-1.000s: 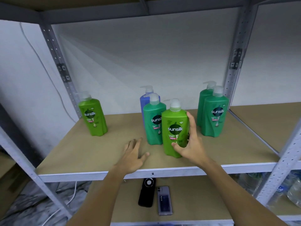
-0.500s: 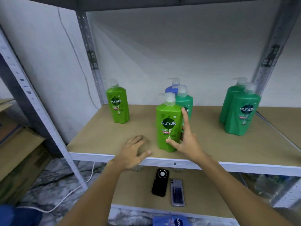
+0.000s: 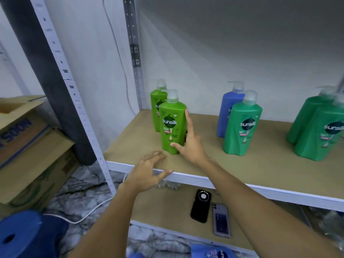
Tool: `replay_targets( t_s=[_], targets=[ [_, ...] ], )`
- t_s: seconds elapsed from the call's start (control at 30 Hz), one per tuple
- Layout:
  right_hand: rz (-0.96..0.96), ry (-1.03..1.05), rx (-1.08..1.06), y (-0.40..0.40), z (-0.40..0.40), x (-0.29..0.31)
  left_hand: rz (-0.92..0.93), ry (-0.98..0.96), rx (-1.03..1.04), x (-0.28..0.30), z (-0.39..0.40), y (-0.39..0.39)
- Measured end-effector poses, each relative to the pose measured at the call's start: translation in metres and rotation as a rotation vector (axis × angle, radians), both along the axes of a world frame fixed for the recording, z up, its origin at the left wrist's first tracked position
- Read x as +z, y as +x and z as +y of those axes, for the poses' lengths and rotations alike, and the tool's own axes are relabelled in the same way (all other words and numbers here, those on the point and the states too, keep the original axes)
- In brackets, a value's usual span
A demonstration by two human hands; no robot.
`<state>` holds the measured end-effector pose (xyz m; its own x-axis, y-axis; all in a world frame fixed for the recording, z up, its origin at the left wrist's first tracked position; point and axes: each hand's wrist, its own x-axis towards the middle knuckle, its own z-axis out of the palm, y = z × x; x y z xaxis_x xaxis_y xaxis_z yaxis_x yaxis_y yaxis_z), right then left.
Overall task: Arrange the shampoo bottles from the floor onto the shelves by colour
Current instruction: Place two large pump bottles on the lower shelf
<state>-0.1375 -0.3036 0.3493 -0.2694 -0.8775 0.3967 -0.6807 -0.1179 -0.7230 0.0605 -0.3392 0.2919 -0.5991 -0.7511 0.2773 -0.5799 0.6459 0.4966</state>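
Light green bottle (image 3: 172, 125) stands upright near the shelf's (image 3: 242, 170) left front, just ahead of a matching bottle (image 3: 156, 105). Right hand (image 3: 189, 144) grasps its right side, thumb at the base. Left hand (image 3: 147, 172) rests relaxed on the shelf edge. Further right stand a blue bottle (image 3: 228, 112) and dark green bottles (image 3: 242, 127).
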Motion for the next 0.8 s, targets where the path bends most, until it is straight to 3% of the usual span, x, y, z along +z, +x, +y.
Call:
replay_targets(
  t_s=[0.47, 0.67, 0.8],
  targets=[
    [-0.059, 0.008, 0.075, 0.017, -0.042, -0.005, 0.052, 0.04, 0.011, 0.002, -0.002, -0.001],
    [-0.183, 0.12, 0.092, -0.008, 0.006, -0.034, 0.035, 0.074, 0.056, 0.008, 0.014, -0.008],
    [-0.073, 0.212, 0.088, -0.026, 0.053, -0.049, -0.038, 0.095, 0.074, 0.01, 0.028, -0.014]
  ],
)
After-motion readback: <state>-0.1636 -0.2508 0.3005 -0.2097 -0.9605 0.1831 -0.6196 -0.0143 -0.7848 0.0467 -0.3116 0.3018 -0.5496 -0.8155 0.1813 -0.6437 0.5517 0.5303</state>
